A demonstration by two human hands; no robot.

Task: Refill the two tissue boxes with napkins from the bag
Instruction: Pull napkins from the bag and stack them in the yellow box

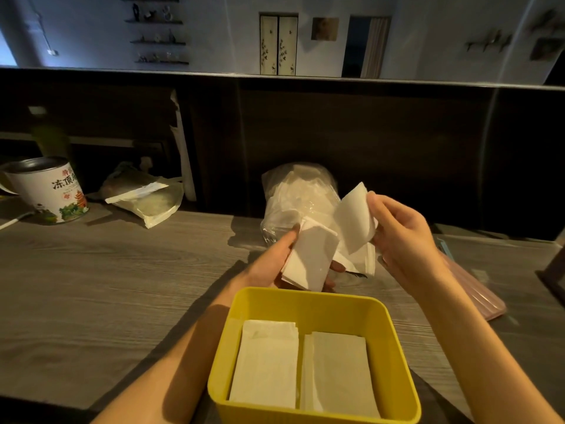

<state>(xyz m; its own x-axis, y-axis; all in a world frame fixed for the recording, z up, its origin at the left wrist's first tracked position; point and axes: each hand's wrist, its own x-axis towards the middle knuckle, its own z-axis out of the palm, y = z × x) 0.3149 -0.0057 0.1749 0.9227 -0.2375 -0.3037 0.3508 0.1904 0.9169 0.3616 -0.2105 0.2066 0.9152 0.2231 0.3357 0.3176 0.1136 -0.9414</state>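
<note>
While a printed tin (50,191) stands far left on the tabletop (107,286), the left hand (276,264) grips a folded napkin stack (312,258); behind, seemingly, sits the napkin bag (293,194). Nearer, the yellow box (315,304) holds two stacks. The right hand (403,240) pinches another napkin (354,218).

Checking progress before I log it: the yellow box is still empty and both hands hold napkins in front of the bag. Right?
Not quite. The head view shows the yellow box already holds two stacks of napkins side by side. The rest stands: the left hand and right hand each hold napkins in front of the bag.
</note>
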